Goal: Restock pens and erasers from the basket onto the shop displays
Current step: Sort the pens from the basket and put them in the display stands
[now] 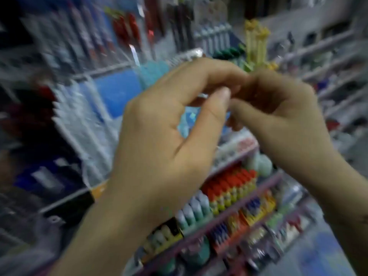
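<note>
My left hand (159, 136) and right hand (282, 120) meet fingertip to fingertip at frame centre, fingers curled; blur hides what they pinch, so I cannot tell whether either grasps anything; something pale blue (187, 124) shows behind them; I judge I am separating a small item for shelving; the tiered display (249, 206) of coloured pens lies below, near right; no basket visible; next needs choosing the matching slot.

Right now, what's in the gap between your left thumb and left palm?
In the head view, a pale blue item, too blurred to identify, shows through the left hand. The right hand meets its fingertips above; tiered pen racks lie behind.
</note>
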Motion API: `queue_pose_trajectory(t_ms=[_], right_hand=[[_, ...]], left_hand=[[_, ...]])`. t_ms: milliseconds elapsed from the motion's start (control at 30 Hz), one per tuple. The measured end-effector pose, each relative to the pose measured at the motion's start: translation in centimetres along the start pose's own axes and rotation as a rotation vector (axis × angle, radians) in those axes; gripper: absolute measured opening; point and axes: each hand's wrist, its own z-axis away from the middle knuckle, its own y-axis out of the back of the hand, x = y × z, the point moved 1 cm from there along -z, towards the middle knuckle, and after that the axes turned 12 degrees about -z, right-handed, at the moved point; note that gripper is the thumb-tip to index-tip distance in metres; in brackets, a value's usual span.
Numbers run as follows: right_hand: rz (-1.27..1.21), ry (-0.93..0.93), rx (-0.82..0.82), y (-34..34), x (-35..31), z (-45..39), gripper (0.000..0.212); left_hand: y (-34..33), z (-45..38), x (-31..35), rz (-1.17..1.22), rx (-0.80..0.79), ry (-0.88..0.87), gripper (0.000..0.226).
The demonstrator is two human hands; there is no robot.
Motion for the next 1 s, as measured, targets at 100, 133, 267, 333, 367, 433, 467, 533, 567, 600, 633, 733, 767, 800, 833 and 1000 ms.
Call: queue_pose_trajectory(t_ms=[100,133,267,333,367,433,467,533,567,600,633,733,767,800,833,1000], right_hand=[[0.142,-0.158,0.282,9.6,2.9,6.8,0.014],[0.213,-0.259,0.354,12.9,4.6,9.9,0.016],[0.529,-0.82,0.468,24.5,13.4,26.5,0.018],[0.595,-1.069,0.505,28.0,17.1,35.5,0.019],[0.602,-1.184,0.513,28.8,19.0,39.8,0.019],[0.613,-1.37,0.522,29.9,23.2,48.1,0.018],[0.618,-1.446,0.516,30.4,25.6,52.1,0.018],[0.604,-1.576,0.464,30.8,30.9,59.8,0.02],[0.595,-1.626,0.42,30.9,33.8,63.5,0.022],[0.594,-1.67,0.384,31.2,36.6,67.0,0.023],[0.61,-1.71,0.356,31.6,39.4,70.5,0.024],[0.622,-1.799,0.247,32.9,47.1,79.9,0.021],[0.63,-1.811,0.189,33.4,49.4,82.9,0.019],[0.615,-1.842,0.148,33.7,51.7,85.7,0.018],[0.593,-1.892,0.047,34.0,54.1,88.4,0.017],[0.585,-2.018,-0.039,34.6,60.5,95.6,0.018]], left_hand=[[-12.7,3.6,4.7,0.367,-0.114,0.161,0.019],[-17.6,5.5,6.1,0.51,-0.21,0.344,0.018],[-36.8,18.7,9.4,0.721,-0.668,1.028,0.016],[-44.4,26.4,10.2,0.706,-0.852,1.213,0.017],[-47.5,30.5,10.4,0.661,-0.94,1.276,0.017],[-53.0,38.6,10.3,0.545,-1.115,1.339,0.021],[-55.7,42.5,10.1,0.505,-1.194,1.35,0.022],[-60.3,49.9,9.5,0.422,-1.321,1.325,0.022],[-62.4,53.3,9.2,0.381,-1.378,1.286,0.022],[-64.7,56.5,8.9,0.357,-1.429,1.239,0.023],[-67.2,59.7,8.7,0.351,-1.476,1.183,0.025],[-75.2,68.1,9.0,0.385,-1.594,0.951,0.029],[-78.0,70.5,9.4,0.39,-1.626,0.859,0.027],[-80.7,72.5,9.9,0.388,-1.652,0.754,0.024],[-83.3,74.4,10.6,0.381,-1.666,0.647,0.02],[-92.6,81.2,15.4,0.421,-1.651,0.259,0.014]])
